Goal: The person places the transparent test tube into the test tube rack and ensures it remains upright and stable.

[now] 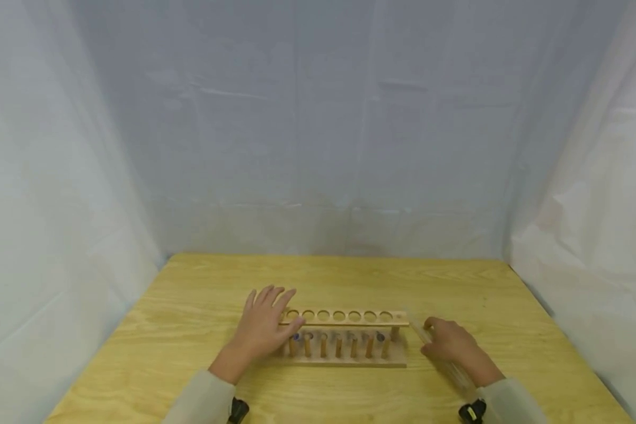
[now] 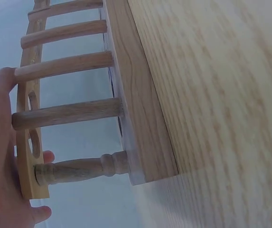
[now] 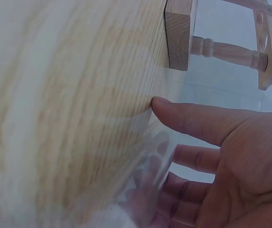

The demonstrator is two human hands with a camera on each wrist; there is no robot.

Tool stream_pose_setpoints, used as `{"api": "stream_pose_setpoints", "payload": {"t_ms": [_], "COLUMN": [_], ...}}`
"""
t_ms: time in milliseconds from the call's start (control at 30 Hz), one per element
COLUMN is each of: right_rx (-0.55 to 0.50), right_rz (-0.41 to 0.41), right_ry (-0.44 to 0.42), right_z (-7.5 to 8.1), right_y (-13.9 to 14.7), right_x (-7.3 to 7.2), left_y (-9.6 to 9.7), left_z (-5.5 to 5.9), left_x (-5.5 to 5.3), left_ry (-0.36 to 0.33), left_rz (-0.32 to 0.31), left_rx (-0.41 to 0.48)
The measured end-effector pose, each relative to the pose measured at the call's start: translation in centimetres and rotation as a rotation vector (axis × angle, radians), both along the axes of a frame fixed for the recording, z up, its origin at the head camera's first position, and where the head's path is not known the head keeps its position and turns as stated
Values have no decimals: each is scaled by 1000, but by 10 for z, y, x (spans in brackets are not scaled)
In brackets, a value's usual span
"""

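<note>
A wooden test tube rack [image 1: 344, 320] stands on the table, with a row of round holes in its top bar and several pegs below. My left hand [image 1: 262, 324] lies over the rack's left end, fingers spread and straight. In the left wrist view its thumb [image 2: 5, 78] is along the top bar and fingertips show past the far side. To the right of the rack, my right hand [image 1: 453, 344] holds a long clear test tube [image 1: 417, 327] low over the table. The right wrist view shows the clear tube [image 3: 143, 171] between thumb and curled fingers.
The light wooden table [image 1: 350, 394] has pale plastic sheeting [image 1: 323, 147] behind it and on both sides. A dark wrist camera [image 1: 473, 411] sits at the right cuff, another [image 1: 238, 410] at the left.
</note>
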State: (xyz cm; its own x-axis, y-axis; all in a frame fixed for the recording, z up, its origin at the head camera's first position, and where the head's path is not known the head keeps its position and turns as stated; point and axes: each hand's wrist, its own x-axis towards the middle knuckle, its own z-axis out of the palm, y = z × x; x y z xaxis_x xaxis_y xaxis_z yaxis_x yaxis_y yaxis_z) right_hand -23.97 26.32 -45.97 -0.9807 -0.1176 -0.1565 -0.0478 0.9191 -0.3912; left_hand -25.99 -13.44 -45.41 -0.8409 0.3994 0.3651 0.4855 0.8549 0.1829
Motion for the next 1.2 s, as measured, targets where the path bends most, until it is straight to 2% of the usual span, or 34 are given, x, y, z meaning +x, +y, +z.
{"api": "stream_pose_setpoints", "payload": {"t_ms": [400,567,833,967,1200], "right_rx": [-6,5,10,6,-20], "right_rz": [-4,-7,-1,-6,-7], "right_ry": [-6,9,29,20,24], "right_z": [-2,-2,-4,-4,-4], "right_y": [0,0,-1,-1,-1], "right_x": [0,0,0,1,1], "left_y": [3,4,6,9,13], "left_z": [-3,0,0,0,-1], "left_x": [1,3,7,10,14], "left_ry": [4,7,56,38,17], "left_rz": [-24,-29,-48,-46,-18], "left_rx": [-49,-70,-127,-152,-138]}}
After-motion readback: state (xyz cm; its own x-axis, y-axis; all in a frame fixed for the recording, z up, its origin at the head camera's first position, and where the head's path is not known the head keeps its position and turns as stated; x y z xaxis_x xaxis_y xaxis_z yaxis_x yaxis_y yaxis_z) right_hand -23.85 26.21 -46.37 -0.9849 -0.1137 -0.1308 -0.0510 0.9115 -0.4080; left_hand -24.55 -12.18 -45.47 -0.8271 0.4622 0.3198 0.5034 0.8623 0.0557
